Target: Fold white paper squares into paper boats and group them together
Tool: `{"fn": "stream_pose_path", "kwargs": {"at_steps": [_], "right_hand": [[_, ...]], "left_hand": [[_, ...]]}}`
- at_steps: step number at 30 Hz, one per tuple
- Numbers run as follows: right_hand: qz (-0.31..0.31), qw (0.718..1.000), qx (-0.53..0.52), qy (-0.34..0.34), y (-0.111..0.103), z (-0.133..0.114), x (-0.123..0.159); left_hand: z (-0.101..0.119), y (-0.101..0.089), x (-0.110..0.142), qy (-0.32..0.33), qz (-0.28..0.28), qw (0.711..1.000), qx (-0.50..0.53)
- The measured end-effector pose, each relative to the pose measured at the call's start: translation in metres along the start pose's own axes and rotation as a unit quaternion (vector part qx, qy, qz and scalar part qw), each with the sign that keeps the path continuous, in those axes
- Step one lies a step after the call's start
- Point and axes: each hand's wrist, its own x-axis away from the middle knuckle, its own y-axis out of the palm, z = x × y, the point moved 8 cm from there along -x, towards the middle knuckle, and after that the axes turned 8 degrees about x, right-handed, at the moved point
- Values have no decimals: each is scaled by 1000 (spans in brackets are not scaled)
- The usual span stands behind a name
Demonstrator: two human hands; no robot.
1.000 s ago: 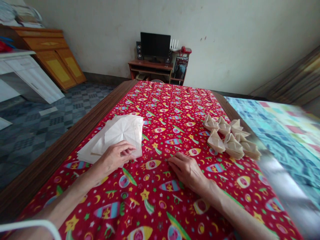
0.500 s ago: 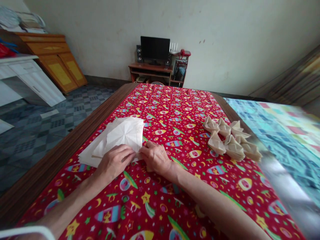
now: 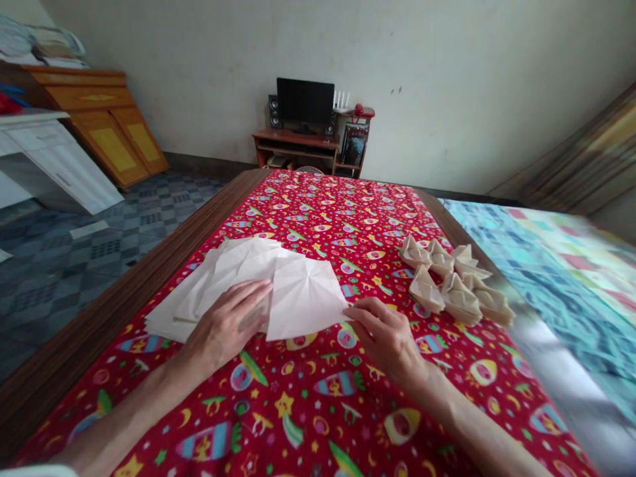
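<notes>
matt creased paper sheet [image 3: 305, 298], printed tablecloth [image 3: 318, 397], probably cotton

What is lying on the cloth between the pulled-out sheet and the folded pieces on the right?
Nothing visible. The right hand pinches the sheet at its near right corner, and only bare cloth lies between it and the folded pieces. The left hand presses on the stack.
</notes>
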Motion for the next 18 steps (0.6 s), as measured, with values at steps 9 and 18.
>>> {"fn": "stream_pose_path", "kwargs": {"at_steps": [9,18], "right_hand": [[-50,997,18,53,-20,24,61],[-116,992,-43,-9,-8,10,69]], "left_hand": [[26,37,-8,70,-162,983,-47],[31,38,-31,99,-166,980,-48]]}}
